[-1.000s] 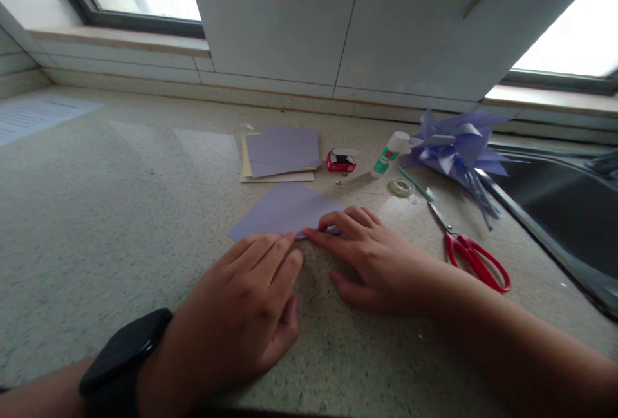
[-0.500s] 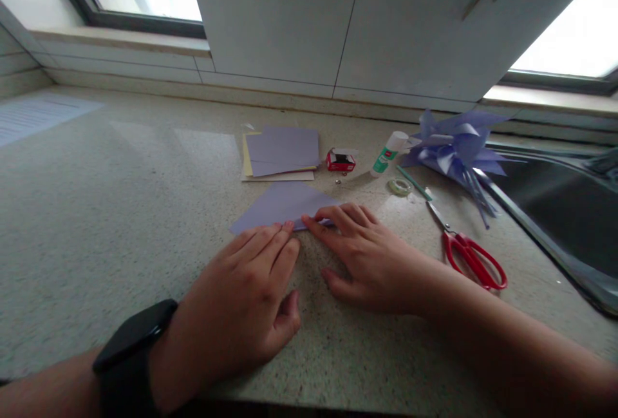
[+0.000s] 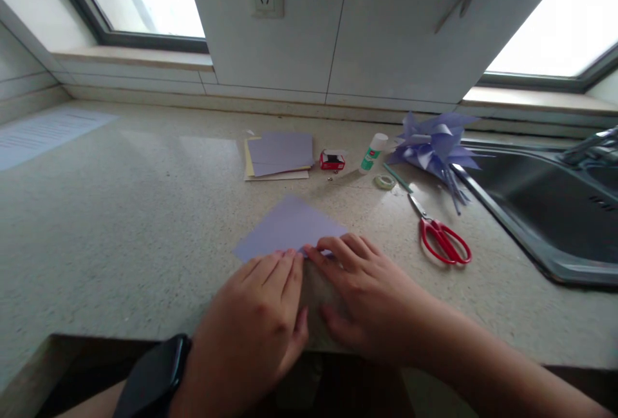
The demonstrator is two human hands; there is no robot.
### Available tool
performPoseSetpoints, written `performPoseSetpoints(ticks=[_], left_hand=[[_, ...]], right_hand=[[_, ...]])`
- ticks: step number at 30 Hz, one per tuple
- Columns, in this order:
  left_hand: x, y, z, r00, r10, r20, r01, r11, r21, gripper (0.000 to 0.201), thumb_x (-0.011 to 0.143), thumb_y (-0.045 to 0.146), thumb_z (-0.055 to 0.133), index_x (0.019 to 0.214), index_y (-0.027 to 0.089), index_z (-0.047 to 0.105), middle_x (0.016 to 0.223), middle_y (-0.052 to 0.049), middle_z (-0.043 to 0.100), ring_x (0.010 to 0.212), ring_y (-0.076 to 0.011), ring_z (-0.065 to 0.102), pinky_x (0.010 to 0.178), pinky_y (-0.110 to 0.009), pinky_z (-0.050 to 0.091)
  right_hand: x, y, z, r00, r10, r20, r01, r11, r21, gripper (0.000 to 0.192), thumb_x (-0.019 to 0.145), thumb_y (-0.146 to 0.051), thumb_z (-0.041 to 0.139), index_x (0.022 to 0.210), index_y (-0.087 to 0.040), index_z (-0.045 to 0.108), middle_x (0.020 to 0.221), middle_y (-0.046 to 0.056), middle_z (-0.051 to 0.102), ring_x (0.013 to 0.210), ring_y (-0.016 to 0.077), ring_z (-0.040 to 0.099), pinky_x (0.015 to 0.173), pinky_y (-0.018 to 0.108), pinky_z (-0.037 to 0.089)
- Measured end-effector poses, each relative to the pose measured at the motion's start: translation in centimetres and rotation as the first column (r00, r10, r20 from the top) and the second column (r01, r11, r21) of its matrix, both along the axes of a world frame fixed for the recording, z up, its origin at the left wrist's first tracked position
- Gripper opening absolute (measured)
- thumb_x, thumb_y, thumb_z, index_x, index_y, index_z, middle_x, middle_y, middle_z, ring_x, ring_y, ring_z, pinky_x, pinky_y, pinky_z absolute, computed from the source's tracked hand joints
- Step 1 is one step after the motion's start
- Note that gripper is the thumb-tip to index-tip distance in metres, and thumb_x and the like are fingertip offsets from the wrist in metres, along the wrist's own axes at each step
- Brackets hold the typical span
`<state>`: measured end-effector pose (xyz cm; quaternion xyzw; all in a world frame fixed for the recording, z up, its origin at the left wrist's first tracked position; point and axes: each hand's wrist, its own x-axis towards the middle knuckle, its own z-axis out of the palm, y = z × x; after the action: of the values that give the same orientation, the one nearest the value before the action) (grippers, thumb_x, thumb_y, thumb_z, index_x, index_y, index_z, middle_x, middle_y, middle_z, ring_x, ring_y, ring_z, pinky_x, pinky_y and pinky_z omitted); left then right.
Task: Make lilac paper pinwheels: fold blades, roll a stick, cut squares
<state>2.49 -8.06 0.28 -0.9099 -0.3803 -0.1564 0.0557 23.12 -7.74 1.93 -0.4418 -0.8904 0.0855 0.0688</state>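
Observation:
A folded lavender sheet of paper (image 3: 292,225) lies flat on the counter, its top corner pointing away from me. Along its near edge, the fingertips of my left hand (image 3: 263,308) press down, fingers stretched out side by side with the thumb apart. My right hand (image 3: 360,295) rests fingertips on the same edge, slightly bent and spread, thumb off to the side. Both index fingers nearly meet at the middle of that edge, and the fingers hide much of it. Neither hand is closed around the paper.
Behind the paper lie a stack of coloured sheets (image 3: 280,154), a small red box (image 3: 332,160), a glue stick (image 3: 373,154) and a tape roll (image 3: 385,182). Red-handled scissors (image 3: 444,241), a lavender paper pinwheel-like piece (image 3: 432,141) and a sink (image 3: 541,212) are rightward. A printed sheet (image 3: 53,131) lies far left.
My view has tilted and shifted, bringing the counter's front edge and more of the sink into sight. More of the paper's pointed top shows; both hands stay pressed on its near edge.

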Motion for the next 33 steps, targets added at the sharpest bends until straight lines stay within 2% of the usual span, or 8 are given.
performPoseSetpoints(ticks=[4, 9, 15, 19, 22, 27, 33], left_hand=[[0.6, -3.2, -0.8, 1.0, -0.004, 0.012, 0.003, 0.997, 0.074, 0.046, 0.087, 0.021, 0.047, 0.124, 0.001, 0.066, 0.122, -0.021, 0.071, 0.104, -0.0314, 0.07, 0.086, -0.048, 0.062], [0.4, -5.8, -1.4, 0.999, -0.007, 0.042, 0.003, 0.996, 0.089, 0.044, 0.089, 0.015, 0.045, 0.126, 0.003, 0.065, 0.123, -0.017, 0.071, 0.107, -0.0296, 0.069, 0.087, -0.045, 0.062], [1.0, -7.1, -2.3, 0.987, 0.109, 0.121, -0.12, 0.99, 0.081, 0.044, 0.09, 0.014, 0.046, 0.131, 0.005, 0.061, 0.124, -0.017, 0.068, 0.112, -0.0316, 0.065, 0.09, -0.049, 0.06], [1.4, -7.8, -3.2, 0.973, 0.153, 0.172, -0.169, 0.982, 0.082, 0.041, 0.094, 0.017, 0.046, 0.13, 0.007, 0.061, 0.128, -0.017, 0.065, 0.118, -0.0318, 0.061, 0.094, -0.049, 0.059], [1.4, -8.0, -3.9, 0.972, 0.16, 0.17, -0.176, 0.981, 0.087, 0.04, 0.096, 0.017, 0.045, 0.132, 0.007, 0.06, 0.132, -0.017, 0.063, 0.122, -0.0324, 0.058, 0.097, -0.05, 0.057], [1.7, -8.0, -4.1, 0.969, 0.194, 0.15, -0.209, 0.974, 0.092, 0.041, 0.098, 0.013, 0.039, 0.135, 0.007, 0.058, 0.132, -0.017, 0.063, 0.124, -0.0325, 0.058, 0.099, -0.052, 0.056], [1.8, -7.9, -3.7, 0.973, 0.201, 0.111, -0.21, 0.975, 0.074, 0.044, 0.097, 0.007, 0.036, 0.135, 0.007, 0.057, 0.131, -0.018, 0.064, 0.124, -0.0312, 0.059, 0.099, -0.051, 0.057]], right_hand=[[0.0, -4.3, -1.0, 0.99, -0.118, -0.076, 0.121, 0.992, 0.028, 0.064, 0.081, -0.033, 0.065, 0.142, -0.017, 0.052, 0.131, 0.008, 0.059, 0.115, 0.0283, 0.049, 0.105, 0.046, 0.042], [-0.1, -7.6, -2.5, 0.978, -0.159, -0.139, 0.176, 0.977, 0.122, 0.067, 0.078, -0.03, 0.067, 0.142, -0.015, 0.052, 0.132, 0.007, 0.06, 0.112, 0.0272, 0.051, 0.101, 0.043, 0.042], [-0.5, -8.5, -3.7, 0.967, -0.196, -0.164, 0.229, 0.951, 0.21, 0.07, 0.084, -0.028, 0.067, 0.149, -0.015, 0.046, 0.135, 0.008, 0.059, 0.117, 0.0276, 0.051, 0.104, 0.043, 0.037], [-1.4, -9.5, -4.5, 0.94, -0.209, -0.27, 0.293, 0.9, 0.322, 0.047, 0.094, -0.02, 0.058, 0.14, -0.012, 0.054, 0.131, 0.011, 0.063, 0.121, 0.0263, 0.052, 0.107, 0.042, 0.035], [-2.1, -10.1, -4.9, 0.925, -0.2, -0.322, 0.312, 0.884, 0.347, 0.04, 0.095, -0.014, 0.052, 0.134, -0.008, 0.059, 0.133, 0.013, 0.064, 0.126, 0.0259, 0.051, 0.11, 0.04, 0.035], [-2.9, -10.2, -5.2, 0.93, -0.238, -0.281, 0.336, 0.862, 0.38, 0.041, 0.096, -0.015, 0.048, 0.134, -0.006, 0.06, 0.136, 0.013, 0.063, 0.128, 0.0265, 0.052, 0.111, 0.04, 0.033], [-3.0, -9.7, -4.4, 0.943, -0.271, -0.194, 0.327, 0.863, 0.385, 0.041, 0.094, -0.017, 0.049, 0.132, -0.009, 0.062, 0.132, 0.012, 0.067, 0.122, 0.0262, 0.057, 0.108, 0.04, 0.036]])
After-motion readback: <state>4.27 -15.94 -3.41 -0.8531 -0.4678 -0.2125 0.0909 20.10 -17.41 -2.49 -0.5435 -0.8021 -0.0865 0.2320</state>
